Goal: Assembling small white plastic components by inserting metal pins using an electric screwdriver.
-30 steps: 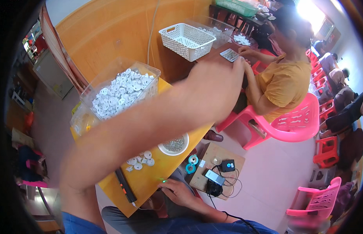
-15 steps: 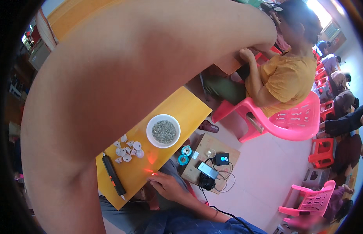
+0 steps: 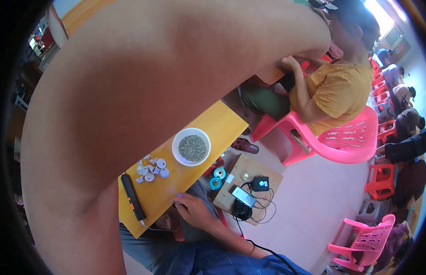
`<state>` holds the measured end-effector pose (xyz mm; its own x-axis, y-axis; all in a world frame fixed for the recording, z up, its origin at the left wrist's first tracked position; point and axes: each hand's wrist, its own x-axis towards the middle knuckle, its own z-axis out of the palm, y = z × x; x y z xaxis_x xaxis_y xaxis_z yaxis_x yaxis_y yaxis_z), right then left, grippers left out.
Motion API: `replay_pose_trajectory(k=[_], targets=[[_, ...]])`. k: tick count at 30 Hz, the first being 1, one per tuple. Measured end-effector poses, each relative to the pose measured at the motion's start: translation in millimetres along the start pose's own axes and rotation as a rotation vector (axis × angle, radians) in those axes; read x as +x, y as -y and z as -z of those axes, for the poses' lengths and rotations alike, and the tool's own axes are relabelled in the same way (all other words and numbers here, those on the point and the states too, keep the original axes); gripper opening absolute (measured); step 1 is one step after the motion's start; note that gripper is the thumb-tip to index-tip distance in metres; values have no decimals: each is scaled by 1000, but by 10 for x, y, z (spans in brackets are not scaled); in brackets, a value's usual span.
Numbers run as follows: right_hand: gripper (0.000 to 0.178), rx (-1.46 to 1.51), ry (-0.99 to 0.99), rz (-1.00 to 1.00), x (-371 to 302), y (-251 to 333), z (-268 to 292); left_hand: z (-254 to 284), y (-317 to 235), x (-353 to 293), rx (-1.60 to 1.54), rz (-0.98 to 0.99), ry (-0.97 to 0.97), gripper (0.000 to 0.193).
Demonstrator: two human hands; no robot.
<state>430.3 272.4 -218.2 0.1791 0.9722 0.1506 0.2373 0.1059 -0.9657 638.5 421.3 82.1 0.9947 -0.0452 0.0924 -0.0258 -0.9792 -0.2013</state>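
My left arm (image 3: 144, 82) is bent very close in front of the view and covers much of the upper left; its hand is out of sight. My right hand (image 3: 194, 211) rests at the near edge of the yellow table (image 3: 222, 119), its fingers loosely stretched toward it, with no held thing showing. A small blue light shows at its fingertips. Beyond them on the table lie several small white pieces with round ends (image 3: 151, 170), a black-and-orange pen-shaped electric tool (image 3: 133, 198) and a white bowl (image 3: 175, 149) of grey-green granules.
Right of the table, a cardboard box (image 3: 268, 195) holds a phone (image 3: 243, 196), a black device (image 3: 261, 184) and cables. Beside it sits a turquoise round container (image 3: 215, 183). A person in a yellow shirt (image 3: 339, 91) sits on a pink chair (image 3: 350, 142). More people and red stools (image 3: 380, 181) line the right.
The light near my right fingertips has turned from red to blue. My right hand has shifted slightly up in view, and my left arm has barely moved.
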Motion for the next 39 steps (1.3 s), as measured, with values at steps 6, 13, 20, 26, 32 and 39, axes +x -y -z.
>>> replay_pose_trajectory(k=[6,13,20,26,32,39], targets=[[16,21,-33,-4,2,-30,28,-41,-163,-87,11,-59,25,49],[16,10,-43,16,-6,-33,28,9,-348,-201,41,-128,51,48],[17,40,-4,14,29,26,-78,130,-446,-464,94,-155,100,48],[17,16,-17,0,0,48,-109,321,-564,-662,160,-196,137,47],[18,-56,-47,-2,-25,-78,-38,394,-595,-731,161,-283,154,47],[17,-6,-53,56,-15,-54,-44,457,-428,-330,179,62,-46,68]])
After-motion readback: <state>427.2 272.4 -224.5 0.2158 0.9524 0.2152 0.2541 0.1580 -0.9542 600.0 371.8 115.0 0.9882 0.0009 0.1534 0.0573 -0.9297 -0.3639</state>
